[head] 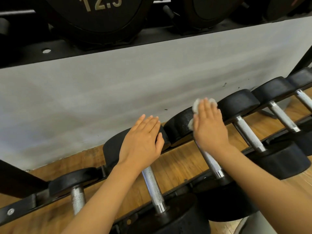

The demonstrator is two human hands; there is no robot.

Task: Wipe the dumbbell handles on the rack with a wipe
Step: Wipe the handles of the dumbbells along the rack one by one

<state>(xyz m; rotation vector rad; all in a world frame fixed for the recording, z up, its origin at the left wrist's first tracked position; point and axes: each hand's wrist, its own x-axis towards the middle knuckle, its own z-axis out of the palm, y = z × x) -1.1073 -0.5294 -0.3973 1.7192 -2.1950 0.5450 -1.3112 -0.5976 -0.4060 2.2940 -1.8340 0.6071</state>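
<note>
- The wipe [196,105] is mostly covered by the right hand [208,125]; only white edges show past the fingers, and both are motion-blurred.
- The upper part of one dumbbell handle [210,160] lies hidden under that hand and wrist.
- The left hand [143,142] covers the top of a neighbouring handle [152,188].
- The upper-shelf plate [99,12] is cut off by the top edge, its number only partly readable.

Grey wall [118,85], wooden floor [177,159], scuff marks [224,84] on the wall
</note>
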